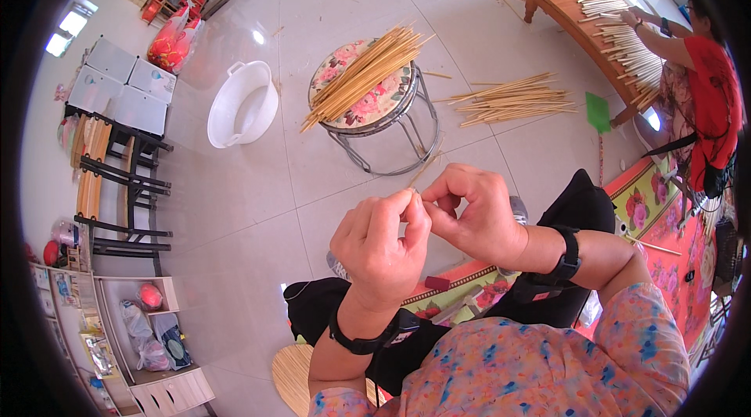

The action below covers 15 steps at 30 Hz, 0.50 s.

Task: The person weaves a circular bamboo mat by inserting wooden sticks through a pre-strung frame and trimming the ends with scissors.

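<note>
Head view, left to right. White round plastic basin [242, 104] on pale tiled floor [235, 206], far left. Left hand [381, 245] curled nearly shut, thumb and forefinger pinched on near end of thin pale bamboo stick [423, 170]; black wristband at wrist. Right hand [477, 213] just beside, touching left at fingertips, fingers bent in, pinching same stick end; black watch strap on wrist. Stick slim, straw-coloured, angled up and away from both hands toward round stool with floral cushion and metal legs [375, 108]. Bundle of similar sticks [364, 73] lying across stool top. Loose pile of sticks [512, 100] on floor further right. Far right, another person in red top [712, 96], hand on sticks on orange wooden bench [571, 2].
</note>
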Each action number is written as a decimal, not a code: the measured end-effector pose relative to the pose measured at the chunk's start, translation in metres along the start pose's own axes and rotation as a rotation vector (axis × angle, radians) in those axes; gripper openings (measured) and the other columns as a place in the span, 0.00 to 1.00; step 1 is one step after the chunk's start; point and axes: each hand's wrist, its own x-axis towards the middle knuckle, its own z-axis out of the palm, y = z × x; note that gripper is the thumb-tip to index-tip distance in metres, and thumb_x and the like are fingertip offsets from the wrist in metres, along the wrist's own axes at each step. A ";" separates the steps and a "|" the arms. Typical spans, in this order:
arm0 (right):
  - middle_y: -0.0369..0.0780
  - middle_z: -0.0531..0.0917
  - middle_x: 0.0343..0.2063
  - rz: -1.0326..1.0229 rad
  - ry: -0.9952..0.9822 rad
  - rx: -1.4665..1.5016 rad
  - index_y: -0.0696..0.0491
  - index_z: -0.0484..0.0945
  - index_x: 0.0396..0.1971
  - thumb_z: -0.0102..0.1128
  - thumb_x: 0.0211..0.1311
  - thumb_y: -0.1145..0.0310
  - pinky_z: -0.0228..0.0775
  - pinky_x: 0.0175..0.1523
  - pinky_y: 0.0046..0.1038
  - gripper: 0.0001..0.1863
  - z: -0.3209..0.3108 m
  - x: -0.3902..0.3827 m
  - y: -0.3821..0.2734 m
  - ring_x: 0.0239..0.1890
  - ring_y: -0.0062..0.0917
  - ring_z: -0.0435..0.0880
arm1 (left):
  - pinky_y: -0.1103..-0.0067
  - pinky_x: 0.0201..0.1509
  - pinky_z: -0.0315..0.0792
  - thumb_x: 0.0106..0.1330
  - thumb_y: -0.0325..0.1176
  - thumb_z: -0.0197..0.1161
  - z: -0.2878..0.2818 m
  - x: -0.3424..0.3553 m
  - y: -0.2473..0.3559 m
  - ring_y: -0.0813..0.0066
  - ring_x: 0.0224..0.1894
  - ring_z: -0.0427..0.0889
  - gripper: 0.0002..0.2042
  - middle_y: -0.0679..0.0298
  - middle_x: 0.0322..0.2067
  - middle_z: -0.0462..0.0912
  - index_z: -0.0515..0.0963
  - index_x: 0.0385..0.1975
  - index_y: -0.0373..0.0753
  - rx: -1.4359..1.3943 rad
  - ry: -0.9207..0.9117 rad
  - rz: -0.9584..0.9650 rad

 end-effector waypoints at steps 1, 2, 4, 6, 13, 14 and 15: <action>0.39 0.75 0.17 -0.004 0.002 -0.004 0.57 0.79 0.22 0.69 0.45 0.73 0.67 0.25 0.25 0.07 0.000 0.000 0.000 0.18 0.24 0.75 | 0.76 0.19 0.63 0.49 0.21 0.67 0.000 0.000 0.000 0.69 0.16 0.70 0.09 0.65 0.16 0.71 0.75 0.27 0.38 0.000 0.000 0.000; 0.39 0.75 0.17 -0.007 0.004 -0.008 0.57 0.79 0.22 0.69 0.44 0.73 0.67 0.25 0.25 0.07 0.000 0.000 0.000 0.18 0.24 0.75 | 0.76 0.19 0.63 0.49 0.21 0.67 0.000 0.000 0.000 0.69 0.16 0.70 0.09 0.66 0.16 0.71 0.75 0.27 0.39 0.005 -0.003 -0.001; 0.39 0.75 0.17 -0.011 0.009 -0.009 0.57 0.79 0.22 0.69 0.44 0.73 0.67 0.25 0.25 0.07 0.000 0.000 0.000 0.18 0.24 0.75 | 0.76 0.19 0.63 0.48 0.21 0.67 -0.001 0.000 0.001 0.69 0.16 0.70 0.09 0.66 0.16 0.70 0.75 0.27 0.39 0.011 -0.006 -0.003; 0.39 0.75 0.17 -0.014 0.014 -0.009 0.57 0.79 0.22 0.69 0.44 0.74 0.67 0.24 0.25 0.07 0.000 0.000 0.000 0.17 0.24 0.75 | 0.76 0.19 0.63 0.48 0.22 0.67 -0.002 0.001 0.002 0.69 0.16 0.70 0.09 0.66 0.16 0.70 0.75 0.27 0.39 0.060 -0.007 0.013; 0.39 0.75 0.16 -0.021 0.022 -0.020 0.57 0.78 0.21 0.69 0.44 0.74 0.67 0.24 0.25 0.07 0.000 0.000 -0.001 0.17 0.24 0.75 | 0.81 0.23 0.68 0.53 0.18 0.65 -0.007 0.002 0.007 0.73 0.18 0.74 0.06 0.62 0.19 0.76 0.75 0.27 0.34 0.030 -0.064 -0.038; 0.39 0.75 0.16 -0.024 0.028 -0.015 0.56 0.78 0.21 0.69 0.43 0.74 0.68 0.24 0.25 0.07 0.001 0.000 -0.001 0.17 0.25 0.75 | 0.81 0.23 0.68 0.53 0.18 0.65 -0.006 0.002 0.007 0.73 0.18 0.75 0.06 0.62 0.19 0.76 0.75 0.27 0.34 0.024 -0.064 -0.037; 0.39 0.75 0.16 -0.023 0.028 -0.015 0.56 0.78 0.21 0.69 0.43 0.74 0.68 0.24 0.25 0.07 0.001 0.000 0.000 0.17 0.25 0.75 | 0.81 0.23 0.68 0.53 0.17 0.65 -0.006 0.003 0.007 0.73 0.18 0.75 0.06 0.62 0.19 0.76 0.75 0.27 0.34 0.018 -0.063 -0.035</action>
